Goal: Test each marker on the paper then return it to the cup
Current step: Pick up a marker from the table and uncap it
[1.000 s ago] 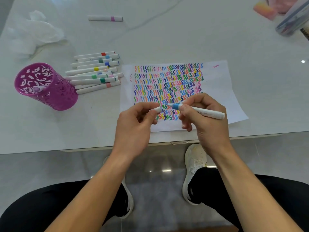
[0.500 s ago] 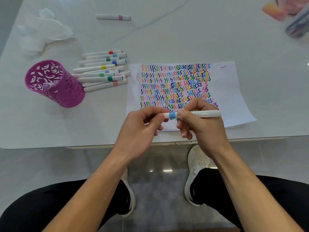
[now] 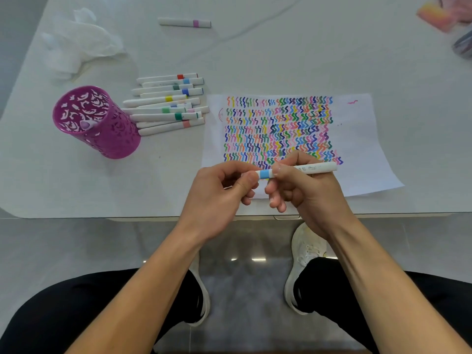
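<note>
A white marker with a light blue band (image 3: pixel 306 169) lies level between both hands, above the near edge of the paper (image 3: pixel 362 149). My right hand (image 3: pixel 301 190) grips its barrel. My left hand (image 3: pixel 222 192) pinches the cap end, and the cap sits closed on the marker. The paper is covered in rows of coloured squiggles. A purple perforated cup (image 3: pixel 102 126) stands at the left with one marker (image 3: pixel 88 123) inside. Several capped markers (image 3: pixel 166 108) lie in a pile between cup and paper.
A lone marker with a pink band (image 3: pixel 185 22) lies far back. A crumpled white tissue (image 3: pixel 79 42) rests at the back left. Pink and dark items (image 3: pixel 444 16) sit at the far right corner. The table edge (image 3: pixel 127 217) runs just below my hands.
One second ago the cap was off and the blue tip showed. My left hand has pushed the cap onto the marker, which now lies level.
</note>
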